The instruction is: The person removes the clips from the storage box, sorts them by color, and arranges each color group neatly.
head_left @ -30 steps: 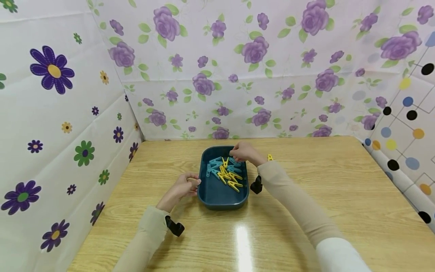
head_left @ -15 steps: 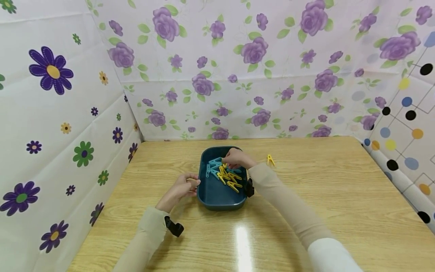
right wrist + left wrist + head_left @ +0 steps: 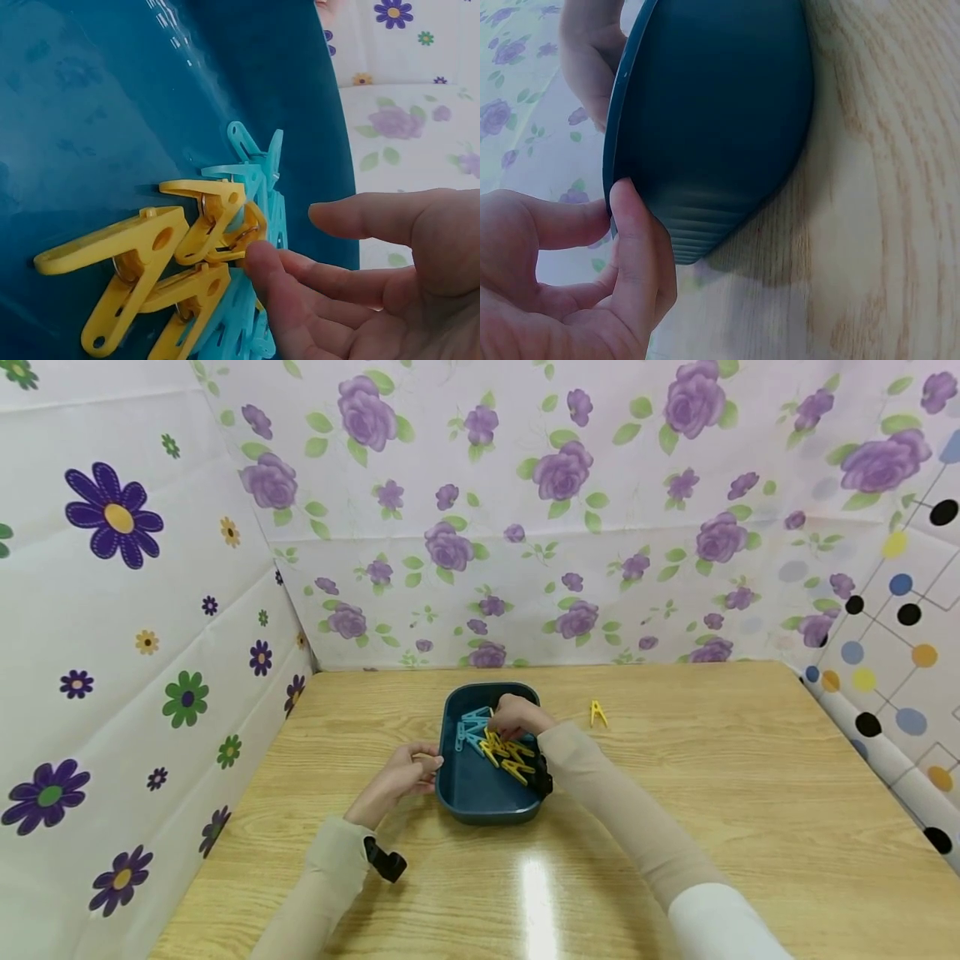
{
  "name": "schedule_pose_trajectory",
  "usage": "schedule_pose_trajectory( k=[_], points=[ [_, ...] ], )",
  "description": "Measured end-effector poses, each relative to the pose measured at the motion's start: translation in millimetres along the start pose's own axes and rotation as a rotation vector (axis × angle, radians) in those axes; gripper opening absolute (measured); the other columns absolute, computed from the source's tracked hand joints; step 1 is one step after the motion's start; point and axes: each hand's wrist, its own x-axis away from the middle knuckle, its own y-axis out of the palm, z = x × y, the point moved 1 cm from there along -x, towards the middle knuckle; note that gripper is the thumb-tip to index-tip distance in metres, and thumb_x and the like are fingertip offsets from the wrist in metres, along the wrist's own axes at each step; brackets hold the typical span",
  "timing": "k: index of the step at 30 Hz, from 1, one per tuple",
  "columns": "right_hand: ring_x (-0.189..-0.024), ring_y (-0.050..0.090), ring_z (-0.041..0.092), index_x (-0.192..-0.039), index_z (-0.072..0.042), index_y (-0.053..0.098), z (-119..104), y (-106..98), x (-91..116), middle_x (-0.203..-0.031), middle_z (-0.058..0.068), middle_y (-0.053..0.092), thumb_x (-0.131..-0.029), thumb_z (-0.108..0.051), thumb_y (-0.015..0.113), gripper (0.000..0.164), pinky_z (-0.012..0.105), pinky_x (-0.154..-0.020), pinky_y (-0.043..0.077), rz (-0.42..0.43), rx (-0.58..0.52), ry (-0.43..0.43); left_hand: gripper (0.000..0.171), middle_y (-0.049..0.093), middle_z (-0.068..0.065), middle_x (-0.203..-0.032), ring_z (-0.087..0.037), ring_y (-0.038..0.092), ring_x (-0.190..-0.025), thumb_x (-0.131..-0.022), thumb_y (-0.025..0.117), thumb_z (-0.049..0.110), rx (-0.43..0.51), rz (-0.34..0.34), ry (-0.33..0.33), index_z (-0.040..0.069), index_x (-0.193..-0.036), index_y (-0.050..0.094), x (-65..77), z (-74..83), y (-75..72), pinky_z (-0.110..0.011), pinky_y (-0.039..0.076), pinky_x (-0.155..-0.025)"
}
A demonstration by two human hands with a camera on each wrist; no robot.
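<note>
A dark blue plastic bin stands on the table, with yellow clothespins and light blue clothespins heaped inside. My left hand pinches the bin's left rim between thumb and fingers, as the left wrist view shows at the bin wall. Inside the bin, my right hand is over the far part of the heap. Thumb and forefinger stand apart in the right wrist view, nothing between them. One fingertip is at a yellow clothespin; whether it touches cannot be told. The hand covers some clothespins in the head view.
One yellow clothespin lies on the wooden table to the right of the bin. A flowered cloth hangs behind the table's far edge, with other patterned cloths at both sides. Each wrist wears a small black camera.
My right hand has moved from the bin's far right rim leftward and down over the clothespins, uncovering the loose yellow clothespin on the table. The left hand and the bin have stayed put.
</note>
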Motion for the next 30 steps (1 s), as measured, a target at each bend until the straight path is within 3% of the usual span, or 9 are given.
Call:
schedule_pose_trajectory(
  k=[2,7,12,16,25,30],
  points=[
    [-0.053,0.049,0.016,-0.052,-0.019,0.036,0,1,-3,-0.050,-0.001,0.040,-0.093,-0.013,0.056,0.047,0.036,-0.062,0.044,-0.023,-0.005,-0.001,0.034,0.061,-0.005,-0.082,-0.010,0.056,-0.063,-0.099,0.053,0.011,0.001,-0.001,0.005,-0.006,-0.127,0.048,0.2,-0.3,-0.2,-0.025,0.053,-0.061],
    [-0.048,0.036,0.014,-0.051,-0.020,0.032,-1,5,-9,-0.050,0.000,0.041,-0.094,-0.010,0.055,0.050,0.033,-0.058,0.032,-0.085,-0.011,-0.008,0.032,0.062,-0.005,-0.082,-0.011,0.057,-0.064,-0.099,0.053,0.011,-0.004,0.007,0.002,-0.005,-0.127,0.050,1.4,0.2,0.0,-0.026,0.053,-0.062],
    [-0.045,0.031,0.014,-0.050,-0.017,0.039,-3,9,-12,-0.053,0.004,0.047,-0.092,-0.008,0.059,0.047,0.031,-0.053,0.032,-0.075,-0.001,-0.007,0.034,0.061,-0.004,-0.081,-0.011,0.057,-0.065,-0.099,0.054,0.012,-0.007,0.005,0.008,-0.005,-0.128,0.049,3.5,2.7,0.0,-0.026,0.053,-0.062],
    [-0.045,0.025,0.013,-0.050,-0.016,0.039,-4,13,-17,-0.051,0.001,0.037,-0.090,-0.004,0.060,0.047,0.029,-0.050,0.029,-0.084,0.045,0.002,0.035,0.061,-0.006,-0.083,-0.010,0.057,-0.064,-0.099,0.054,0.012,-0.005,0.002,0.003,-0.006,-0.128,0.048,3.2,2.9,0.5,-0.025,0.053,-0.061],
    [-0.047,0.028,0.013,-0.053,-0.014,0.047,-5,16,-21,-0.048,-0.002,0.033,-0.085,-0.008,0.071,0.041,0.031,-0.058,0.034,-0.123,0.086,0.052,0.032,0.061,-0.004,-0.081,-0.011,0.058,-0.065,-0.098,0.054,0.012,-0.011,0.028,-0.012,-0.004,-0.126,0.052,1.2,1.5,1.0,-0.024,0.053,-0.061],
    [-0.048,0.028,0.013,-0.054,-0.014,0.046,-3,20,-25,-0.049,-0.003,0.032,-0.085,-0.009,0.071,0.040,0.029,-0.054,0.033,-0.136,0.124,0.047,0.031,0.061,-0.005,-0.080,-0.011,0.058,-0.064,-0.098,0.054,0.011,-0.008,0.022,-0.010,-0.005,-0.125,0.051,0.6,0.2,0.3,-0.024,0.053,-0.061]
  ],
)
